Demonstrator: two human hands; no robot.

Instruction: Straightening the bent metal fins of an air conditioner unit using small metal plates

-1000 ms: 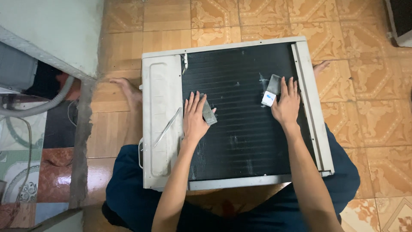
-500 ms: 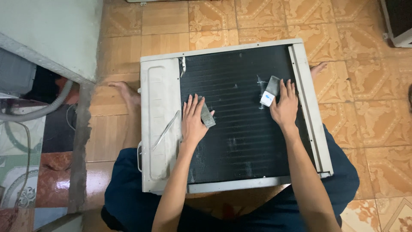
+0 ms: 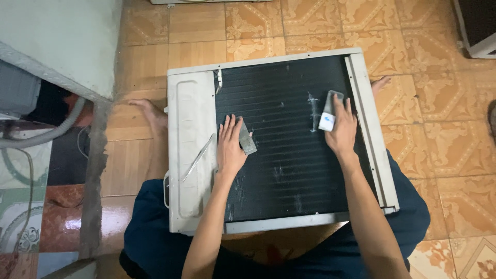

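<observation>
Air conditioner unit (image 3: 192, 155) lay flat across the person's lap, dark finned coil face (image 3: 281, 155) up, white frame round it.

Left hand (image 3: 230, 147) was pressed palm-down on the coil, fingers (image 3: 227, 129) extended and slightly spread, not curled. A small grey pad (image 3: 247, 137) sat under the thumb side, poking out just right of the fingers; pinned flat rather than gripped.

Right hand (image 3: 341, 129) was also flat on the coil, near the right frame rail (image 3: 369, 129). Its fingers lay over a second small grey block with a blue-and-white label (image 3: 327, 114); the block stuck out past the fingertips, up and to the left. Fingers were mostly straight, holding it down against the fins. A pale scuff on the fins (image 3: 311, 111) was just left of that block.

Thin metal rod (image 3: 199, 156) rested on the white side panel, just left of the left fingers, not touched. Bare feet on the tiled floor (image 3: 434, 103) showed on both sides of the unit, beyond the fingertips.
</observation>
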